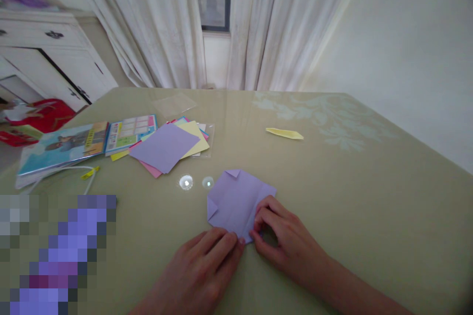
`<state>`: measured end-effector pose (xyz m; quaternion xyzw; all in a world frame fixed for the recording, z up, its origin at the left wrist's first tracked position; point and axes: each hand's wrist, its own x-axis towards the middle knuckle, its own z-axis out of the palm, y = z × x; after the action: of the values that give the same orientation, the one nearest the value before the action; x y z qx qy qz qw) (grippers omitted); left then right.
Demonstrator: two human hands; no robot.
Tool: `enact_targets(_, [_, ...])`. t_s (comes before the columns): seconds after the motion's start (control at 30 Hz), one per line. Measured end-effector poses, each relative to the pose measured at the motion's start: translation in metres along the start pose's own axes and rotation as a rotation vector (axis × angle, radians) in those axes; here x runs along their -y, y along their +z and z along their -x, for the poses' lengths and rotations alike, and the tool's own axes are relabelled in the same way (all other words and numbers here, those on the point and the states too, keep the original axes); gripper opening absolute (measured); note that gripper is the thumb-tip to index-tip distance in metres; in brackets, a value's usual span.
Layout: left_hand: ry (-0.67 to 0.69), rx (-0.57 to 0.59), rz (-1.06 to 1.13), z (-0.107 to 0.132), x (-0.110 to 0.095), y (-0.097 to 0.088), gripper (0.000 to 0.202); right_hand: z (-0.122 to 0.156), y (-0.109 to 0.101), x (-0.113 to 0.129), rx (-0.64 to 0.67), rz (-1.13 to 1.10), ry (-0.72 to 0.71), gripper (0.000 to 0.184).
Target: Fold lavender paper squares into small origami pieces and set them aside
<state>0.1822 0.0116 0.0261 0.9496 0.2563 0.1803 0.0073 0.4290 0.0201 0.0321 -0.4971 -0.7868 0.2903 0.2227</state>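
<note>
At six o'clock my left hand (207, 261) lay flat with its fingers together, the tips pressing the near corner of the paper (238, 202). My right hand (284, 236), fingers curled, pinched the paper's edge at five o'clock. The paper sat flat on the worktop (351, 197), just beyond both hands. I judged the folding partway: corners at twelve and nine were already turned in, the near one was in hand, and there was no finished shape. Spare sheets (166, 147) lay at ten o'clock, a yellow piece (284, 133) at one.
</note>
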Motion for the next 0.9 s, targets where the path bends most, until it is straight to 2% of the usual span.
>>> enact_targets(0.17, [-0.004,0.022,-0.015,0.0003,-0.0001,-0.0013,0.026,0.0005,-0.0004,0.0010,0.003,-0.003,0.004,0.015])
enact_targets(0.37, [-0.029,0.142,-0.003,-0.0002,-0.0013,-0.0023,0.037,0.0005,-0.0013,0.0016,-0.005,-0.005,-0.008,0.016])
enact_targets(0.9, [-0.044,0.142,0.006,-0.0027,-0.0037,-0.0008,0.032,-0.0001,-0.0041,0.0022,0.002,-0.014,-0.007,0.015])
